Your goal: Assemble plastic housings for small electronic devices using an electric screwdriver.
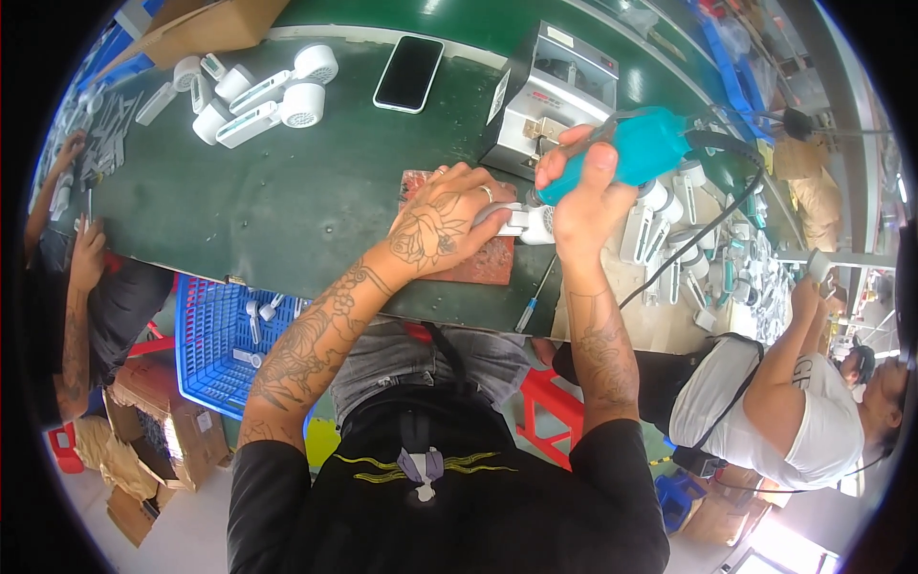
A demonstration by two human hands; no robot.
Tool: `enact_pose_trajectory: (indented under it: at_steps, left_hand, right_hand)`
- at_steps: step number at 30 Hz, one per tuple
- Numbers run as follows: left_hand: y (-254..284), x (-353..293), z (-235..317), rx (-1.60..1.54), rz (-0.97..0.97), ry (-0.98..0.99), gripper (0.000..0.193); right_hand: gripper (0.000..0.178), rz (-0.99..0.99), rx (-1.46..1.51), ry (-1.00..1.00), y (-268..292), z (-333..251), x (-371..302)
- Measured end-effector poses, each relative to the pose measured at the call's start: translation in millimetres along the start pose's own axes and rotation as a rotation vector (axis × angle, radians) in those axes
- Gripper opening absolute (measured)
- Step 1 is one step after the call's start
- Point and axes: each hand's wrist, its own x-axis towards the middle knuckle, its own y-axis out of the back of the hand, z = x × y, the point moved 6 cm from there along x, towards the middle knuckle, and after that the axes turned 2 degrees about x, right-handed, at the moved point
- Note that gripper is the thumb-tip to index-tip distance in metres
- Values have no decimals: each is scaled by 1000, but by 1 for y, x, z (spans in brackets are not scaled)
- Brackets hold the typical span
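Teal driver (643,145) wrapped by right hand (591,196)
White part's (538,227) clasped by left hand (442,218) over red pad (486,269), best kept rock steady tbh

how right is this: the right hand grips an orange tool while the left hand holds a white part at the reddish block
Only the colour is wrong: the head view shows the right hand gripping a teal tool, while the left hand holds a white part at the reddish block.
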Motion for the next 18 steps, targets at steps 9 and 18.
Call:
enact_pose_trajectory:
  at_steps: [9, 18]
  left_hand:
    - [-3, 0, 0, 83, -71, 38, 29]
    - [-3, 1, 0, 6, -83, 39, 28]
  right_hand:
    - [41, 5, 67, -37, 0, 16, -3]
    - [42, 44, 13, -4, 8, 2, 15]
